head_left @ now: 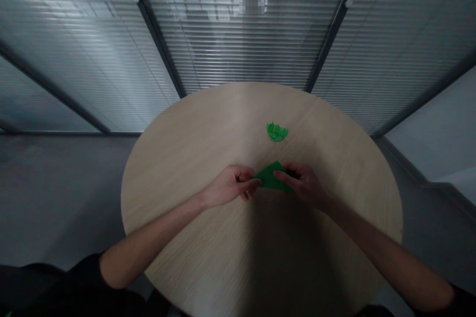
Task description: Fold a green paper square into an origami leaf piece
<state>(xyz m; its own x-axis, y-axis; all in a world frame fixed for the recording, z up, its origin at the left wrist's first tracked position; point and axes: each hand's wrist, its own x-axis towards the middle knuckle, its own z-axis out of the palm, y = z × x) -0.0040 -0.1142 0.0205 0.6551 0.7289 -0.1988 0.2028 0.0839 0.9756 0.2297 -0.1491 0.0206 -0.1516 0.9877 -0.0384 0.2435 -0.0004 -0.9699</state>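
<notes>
Between my hands is a green sheet of paper [272, 178], folded into a roughly triangular shape with its peak pointing away from me. My left hand [238, 183] pinches its left corner between thumb and fingers. On the other side, my right hand [303, 183] grips the right part, thumb lying on top and fingers behind. Just beyond the hands, a small bright green piece [277, 132] with several pointed tips rests on the table; it looks like folded or cut paper, but its exact form is too small to tell.
A round wooden table [178, 158] lies under both hands, with a dark shadow across its near part. Past its far edge stands a glass partition with closed blinds [245, 49] and dark frames. Grey floor [67, 188] shows at the left.
</notes>
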